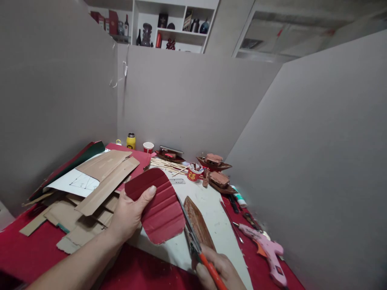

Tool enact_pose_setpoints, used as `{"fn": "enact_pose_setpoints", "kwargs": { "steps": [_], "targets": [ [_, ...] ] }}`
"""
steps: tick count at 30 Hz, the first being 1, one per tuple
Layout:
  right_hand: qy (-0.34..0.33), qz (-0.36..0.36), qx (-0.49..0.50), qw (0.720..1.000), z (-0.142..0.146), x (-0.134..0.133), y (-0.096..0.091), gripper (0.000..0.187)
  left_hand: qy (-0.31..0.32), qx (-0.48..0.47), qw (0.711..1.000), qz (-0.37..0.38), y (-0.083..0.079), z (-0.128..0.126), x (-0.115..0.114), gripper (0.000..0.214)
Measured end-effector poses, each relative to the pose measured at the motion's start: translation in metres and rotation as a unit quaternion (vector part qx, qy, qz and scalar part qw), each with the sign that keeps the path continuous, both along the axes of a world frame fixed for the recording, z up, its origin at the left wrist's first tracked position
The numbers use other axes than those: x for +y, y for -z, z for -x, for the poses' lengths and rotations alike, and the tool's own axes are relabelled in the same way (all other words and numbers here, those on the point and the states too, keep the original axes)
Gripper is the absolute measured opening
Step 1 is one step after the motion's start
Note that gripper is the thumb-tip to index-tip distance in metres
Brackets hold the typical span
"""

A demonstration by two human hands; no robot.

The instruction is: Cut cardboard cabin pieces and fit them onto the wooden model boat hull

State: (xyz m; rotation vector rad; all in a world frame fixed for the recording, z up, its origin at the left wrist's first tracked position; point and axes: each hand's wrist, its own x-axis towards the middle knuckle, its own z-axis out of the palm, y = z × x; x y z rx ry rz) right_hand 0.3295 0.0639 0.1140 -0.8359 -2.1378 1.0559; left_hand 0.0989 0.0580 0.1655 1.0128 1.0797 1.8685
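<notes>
My left hand [131,211] grips a red cardboard piece [161,209] by its left side, thumb on top. The piece has rounded corners and several creases across it. In my right hand [216,266] is a pair of scissors [195,241] with orange-red handles, their blades pointing up along the card's right edge. Whether the blades touch the card I cannot tell. Behind the scissors a brown boat-shaped hull [199,221] lies on the white board [232,237].
Cardboard scraps [71,217] and a drawing sheet [81,185] pile up at left. Finished model boats [213,161], a red paper cup [193,173] and thin sticks [165,164] stand at the back. A pink glue gun [269,249] lies at right. Grey partitions [181,92] enclose the table.
</notes>
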Motion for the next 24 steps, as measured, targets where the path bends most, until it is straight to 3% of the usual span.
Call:
{"fn": "enact_pose_setpoints", "kwargs": {
  "steps": [5, 20, 24],
  "targets": [
    [0.008, -0.012, -0.012, 1.0, -0.0014, 0.002, 0.0057, 0.055, 0.055, 0.023, 0.998, 0.017, -0.0016, -0.0016, -0.0017, 0.034],
    [0.04, -0.02, -0.01, 0.999, 0.0019, -0.0039, 0.0037, 0.049, 0.082, -0.028, 0.996, 0.015, -0.0011, -0.0037, 0.0016, 0.028],
    [0.041, -0.017, -0.02, 0.999, 0.0034, -0.0016, 0.0036, 0.051, 0.101, -0.004, 0.995, 0.024, 0.0008, -0.0063, 0.0001, 0.028]
  ]
}}
